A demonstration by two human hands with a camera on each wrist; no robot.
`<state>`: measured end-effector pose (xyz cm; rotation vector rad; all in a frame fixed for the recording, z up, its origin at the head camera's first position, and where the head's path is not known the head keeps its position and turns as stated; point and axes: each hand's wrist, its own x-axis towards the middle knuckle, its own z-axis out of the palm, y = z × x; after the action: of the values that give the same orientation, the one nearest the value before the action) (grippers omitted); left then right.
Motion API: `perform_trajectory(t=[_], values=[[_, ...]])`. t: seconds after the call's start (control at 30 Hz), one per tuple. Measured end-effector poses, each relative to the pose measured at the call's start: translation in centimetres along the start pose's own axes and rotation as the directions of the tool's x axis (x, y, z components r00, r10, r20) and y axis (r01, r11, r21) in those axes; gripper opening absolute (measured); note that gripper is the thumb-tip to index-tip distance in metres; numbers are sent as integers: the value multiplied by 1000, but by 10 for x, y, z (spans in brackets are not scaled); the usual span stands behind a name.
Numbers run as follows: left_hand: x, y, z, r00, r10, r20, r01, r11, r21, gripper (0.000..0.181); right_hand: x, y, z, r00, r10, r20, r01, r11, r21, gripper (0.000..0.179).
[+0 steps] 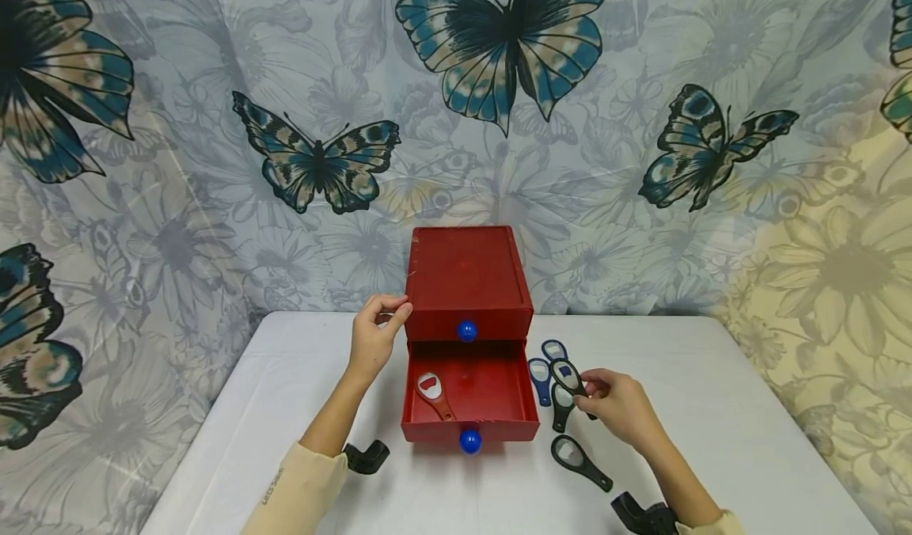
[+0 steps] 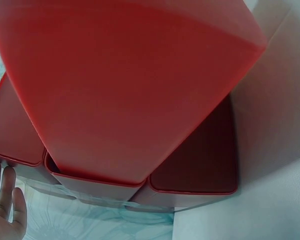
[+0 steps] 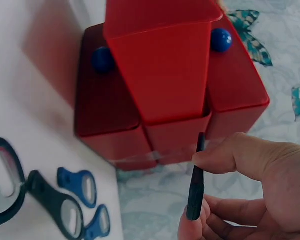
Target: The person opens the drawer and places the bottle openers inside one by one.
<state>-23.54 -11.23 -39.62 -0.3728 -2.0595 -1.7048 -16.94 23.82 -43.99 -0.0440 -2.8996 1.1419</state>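
Right hand [image 1: 616, 400]: thumb and finger are drawn together in a pinch on the handle of a black tool [image 3: 196, 190], with no gap beyond the handle's thickness. The tool is held above the table [image 1: 755, 408], just right of the drawer [image 1: 492, 432]. For good handling, the pinch should be firm enough to stop the ring swinging, and the tool kept clear of those beneath, whose rims might catch. Any leftward movement would best pass over the drawer's wall, not against it.

The held tool has an oval ring on a slim handle; edge-on, in the right wrist view, it appears as a thin dark bar. Whether the ring contains glass cannot be told.

Below the grip lie a second black tool [image 1: 560, 418] and, beyond it, two blue tools [image 3: 74, 184]; nearer the wearer lies a third black tool [image 1: 590, 472]. Left of the grip, the pulled-out drawer contains a red tool [image 1: 443, 405]. Farther left, the left hand [image 1: 374, 337], fingers loosely extended, is at the side of the cabinet [image 1: 463, 270], where it could steady the frame.
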Motion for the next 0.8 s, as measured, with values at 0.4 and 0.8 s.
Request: perform_trajectory(t=[0.4, 0.8], values=[[0, 1, 0, 1000, 5, -10, -5, 1000, -11, 17, 11, -28, -2, 995, -96, 27, 96, 995, 6, 33], [0, 1, 1, 1000, 13, -13, -14, 1000, -13, 16, 23, -64, 10, 963, -231, 139, 226, 973, 49, 24]])
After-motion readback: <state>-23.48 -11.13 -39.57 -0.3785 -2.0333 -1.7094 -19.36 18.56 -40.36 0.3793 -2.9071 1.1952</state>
